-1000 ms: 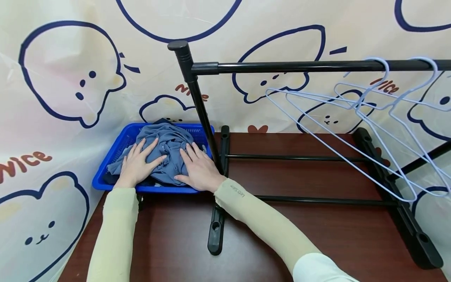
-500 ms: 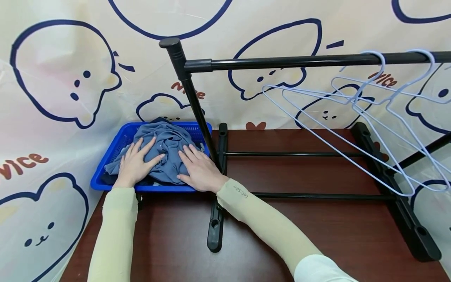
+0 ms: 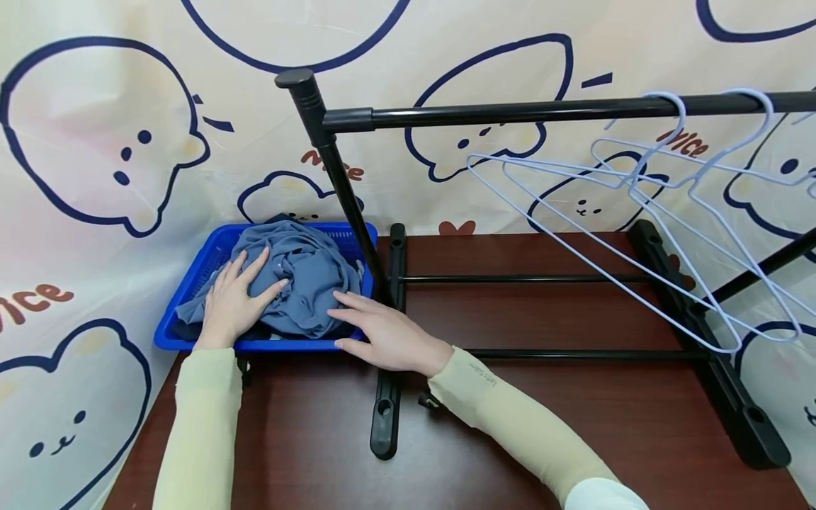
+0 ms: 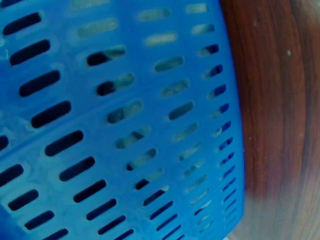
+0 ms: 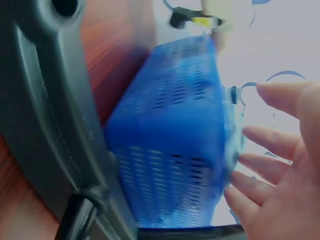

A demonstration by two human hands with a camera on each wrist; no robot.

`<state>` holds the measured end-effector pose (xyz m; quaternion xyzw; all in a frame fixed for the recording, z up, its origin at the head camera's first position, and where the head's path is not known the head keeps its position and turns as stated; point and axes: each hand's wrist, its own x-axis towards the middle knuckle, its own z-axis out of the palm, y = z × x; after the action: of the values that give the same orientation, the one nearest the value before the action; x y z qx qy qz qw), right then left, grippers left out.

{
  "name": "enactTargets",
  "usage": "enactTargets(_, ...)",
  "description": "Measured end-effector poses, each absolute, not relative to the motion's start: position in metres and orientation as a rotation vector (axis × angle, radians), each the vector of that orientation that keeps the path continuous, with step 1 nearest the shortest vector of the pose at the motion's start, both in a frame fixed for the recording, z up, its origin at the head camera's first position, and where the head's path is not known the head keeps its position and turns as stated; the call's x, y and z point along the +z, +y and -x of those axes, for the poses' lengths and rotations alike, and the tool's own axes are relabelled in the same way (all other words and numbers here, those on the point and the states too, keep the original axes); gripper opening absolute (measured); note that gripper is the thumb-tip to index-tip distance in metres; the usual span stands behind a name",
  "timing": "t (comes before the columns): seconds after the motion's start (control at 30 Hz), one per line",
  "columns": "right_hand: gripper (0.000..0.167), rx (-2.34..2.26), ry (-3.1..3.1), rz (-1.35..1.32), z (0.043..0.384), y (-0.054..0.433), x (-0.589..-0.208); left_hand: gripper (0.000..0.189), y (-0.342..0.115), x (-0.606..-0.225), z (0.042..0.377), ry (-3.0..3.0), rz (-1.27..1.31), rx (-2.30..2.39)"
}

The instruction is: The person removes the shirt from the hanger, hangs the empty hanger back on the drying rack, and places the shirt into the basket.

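Note:
Crumpled blue-grey fabric (image 3: pixel 306 283) fills a blue plastic basket (image 3: pixel 287 345) at the left of the table. My left hand (image 3: pixel 231 306) rests on the fabric's left side, fingers spread. Over the basket's front right corner hovers my right hand (image 3: pixel 390 337), its fingers extended and holding nothing. The right wrist view shows that hand (image 5: pixel 280 160) beside the basket's rim, with fingers apart. Only the slotted basket wall (image 4: pixel 145 115) and some tabletop appear in the left wrist view; the left hand is hidden there.
A black clothes rack (image 3: pixel 510 113) stands on the brown table (image 3: pixel 510 425), its left upright (image 3: pixel 347 191) crossing the basket's right side. Light-blue wire hangers (image 3: pixel 637 184) hang from the rail at the right. A cartoon-print sheet (image 3: pixel 127 269) covers the wall behind.
My right hand has lifted off the fabric and moved right and towards me. My left hand stays on the fabric. The head view has shifted slightly.

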<state>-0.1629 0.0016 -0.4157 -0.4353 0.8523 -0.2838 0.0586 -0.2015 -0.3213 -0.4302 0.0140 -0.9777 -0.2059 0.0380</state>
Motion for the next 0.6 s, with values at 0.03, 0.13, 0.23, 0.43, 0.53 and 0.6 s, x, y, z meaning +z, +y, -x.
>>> enactTargets(0.03, 0.057, -0.925, 2.558, 1.316, 0.161, 0.007, -0.413, 0.084, -0.321, -0.43, 0.201, -2.989, -0.046, -0.64)
enactTargets(0.13, 0.052, -1.074, 2.535, 1.299, 0.157, 0.025, -0.404, 0.082, -0.321, -0.429, 0.2, -2.963, -0.045, -0.665)
enactTargets(0.23, 0.049, -1.196, 2.544, 1.262, 0.154, 0.044, -0.397, 0.081, -0.319, -0.429, 0.199, -2.939, -0.048, -0.68)
enactTargets(0.43, 0.046, -1.386, 2.616, 1.163, 0.157, 0.083, -0.386, 0.079, -0.318, -0.425, 0.192, -2.809, -0.045, -0.675)
enactTargets(0.53, 0.045, -1.426, 2.691, 1.087, 0.163, 0.102, -0.383, 0.078, -0.312, -0.416, 0.189, -2.719, -0.038, -0.658)
enactTargets(0.6, 0.047, -1.426, 2.749, 1.014, 0.168, 0.113, -0.38, 0.077, -0.304, -0.407, 0.187, -2.652, -0.007, -0.654)
